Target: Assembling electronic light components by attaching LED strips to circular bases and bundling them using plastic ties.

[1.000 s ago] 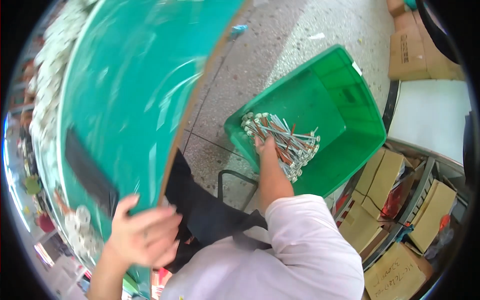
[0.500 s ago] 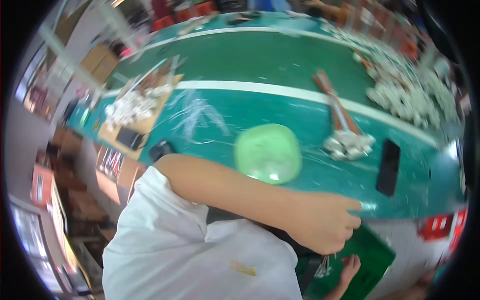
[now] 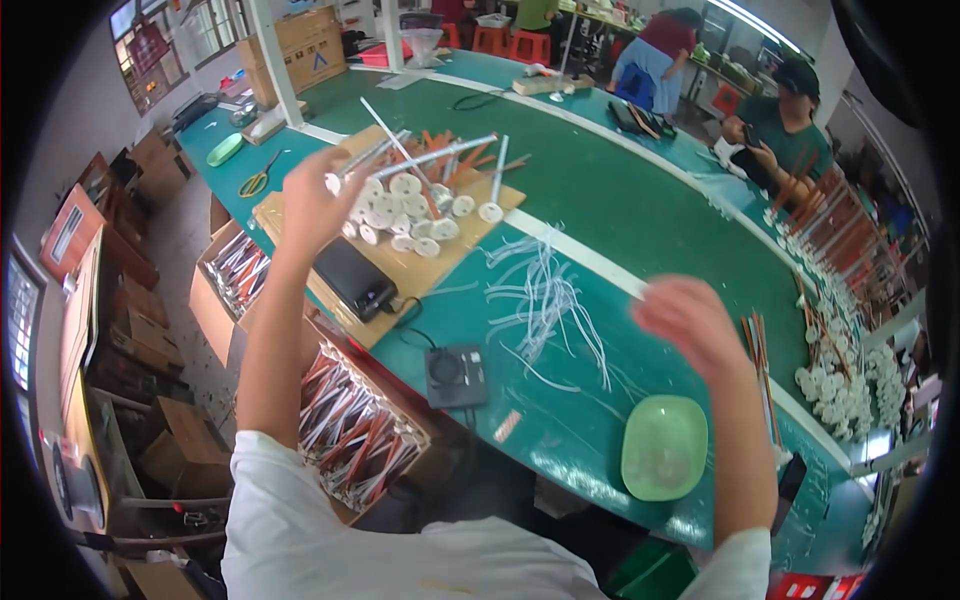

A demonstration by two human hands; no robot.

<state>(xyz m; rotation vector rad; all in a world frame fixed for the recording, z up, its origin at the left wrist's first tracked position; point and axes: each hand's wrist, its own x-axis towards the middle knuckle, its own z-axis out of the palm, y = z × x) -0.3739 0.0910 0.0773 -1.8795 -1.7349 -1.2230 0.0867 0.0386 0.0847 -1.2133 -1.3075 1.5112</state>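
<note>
Where the head view shows the left hand (image 3: pixel 322 200), its fingers are bent at the left edge of a heap of rods (image 3: pixel 400 205) with white round ends, next to a silvery one; since fingertips and rods overlap there, I can't tell whether that grip clasps a rod or only brushes it. The right hand (image 3: pixel 688 322), blurred, hangs over the bench (image 3: pixel 570 425) with fingers loosely bent and nothing visible in its grip.

The heap lies on a cardboard sheet (image 3: pixel 460 240) on the green bench, a black box (image 3: pixel 353 278) on the same sheet. White strips (image 3: pixel 545 300) lie to the right, and a pale green bowl (image 3: pixel 665 450) sits near the right hand. Cartons (image 3: pixel 215 318) of similar rods stand beside the bench; a co-worker (image 3: pixel 797 130) is across it.

Most white ends face the near side, orange stems running away toward the upper right. One silvery rod (image 3: pixel 499 172) points almost straight away, white end nearest.
</note>
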